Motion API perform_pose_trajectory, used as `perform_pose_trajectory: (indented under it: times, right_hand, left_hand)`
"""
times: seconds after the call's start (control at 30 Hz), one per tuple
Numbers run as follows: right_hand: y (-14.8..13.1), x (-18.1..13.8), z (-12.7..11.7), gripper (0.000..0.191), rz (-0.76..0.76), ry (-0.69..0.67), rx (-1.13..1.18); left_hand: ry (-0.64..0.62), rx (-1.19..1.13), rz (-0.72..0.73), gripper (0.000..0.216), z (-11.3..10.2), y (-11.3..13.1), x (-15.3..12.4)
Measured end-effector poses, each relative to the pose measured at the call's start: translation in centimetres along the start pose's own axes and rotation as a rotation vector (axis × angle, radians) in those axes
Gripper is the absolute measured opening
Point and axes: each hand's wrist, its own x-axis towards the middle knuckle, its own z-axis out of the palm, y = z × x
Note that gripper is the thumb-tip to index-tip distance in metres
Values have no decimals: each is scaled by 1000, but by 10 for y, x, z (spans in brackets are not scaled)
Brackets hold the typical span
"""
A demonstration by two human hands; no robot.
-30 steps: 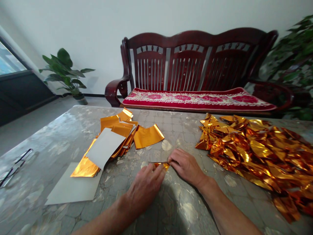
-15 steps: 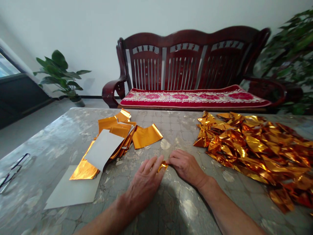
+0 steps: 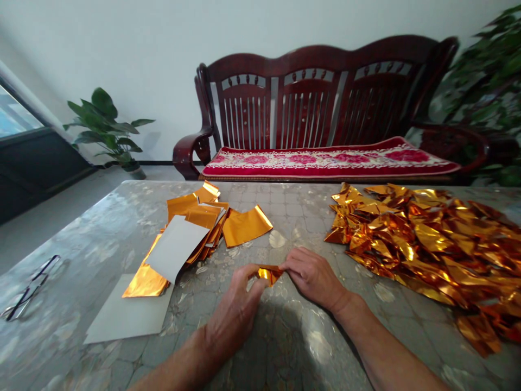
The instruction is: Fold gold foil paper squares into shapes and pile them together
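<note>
My left hand and my right hand meet at the middle of the table and both pinch a small folded piece of gold foil paper just above the tabletop. The left fingers curl around its left end, the right fingertips press its right end. A loose stack of flat gold foil sheets, some turned white side up, lies to the left of my hands. A big heap of folded gold foil pieces covers the table to the right.
The table has a grey patterned glossy cover. A pair of glasses lies at its left edge. Behind it stands a dark wooden bench with a red cushion. Potted plants stand left and right.
My hands have lifted and opened the small foil piece slightly; the left hand went from lying flat on it to pinching it. The view has shifted a little.
</note>
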Motion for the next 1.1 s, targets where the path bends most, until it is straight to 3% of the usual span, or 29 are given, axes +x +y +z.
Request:
perform_pose_trajectory:
  times: [0.1, 0.3, 0.47, 0.7, 0.93, 1.1]
  right_hand:
    - [-1, 1, -1, 22, 18, 1, -3]
    - [-4, 2, -2, 18, 69, -19, 11]
    - [-6, 3, -4, 6, 80, -31, 20]
    - [-8, 3, -2, 13, 72, -29, -31]
    - [-7, 3, 1, 19, 74, -23, -73]
    - [-5, 1, 0, 21, -11, 6, -23]
  left_hand:
    - [-13, -36, -26, 33, 3, 2, 0]
    - [-56, 63, 52, 27, 8, 2, 2]
    - [-123, 146, 75, 31, 5, 3, 7]
    - [-168, 341, 46, 40, 5, 10, 15]
    - [-202, 376, 25, 33, 5, 12, 16]
    - [-193, 392, 26, 34, 6, 13, 15]
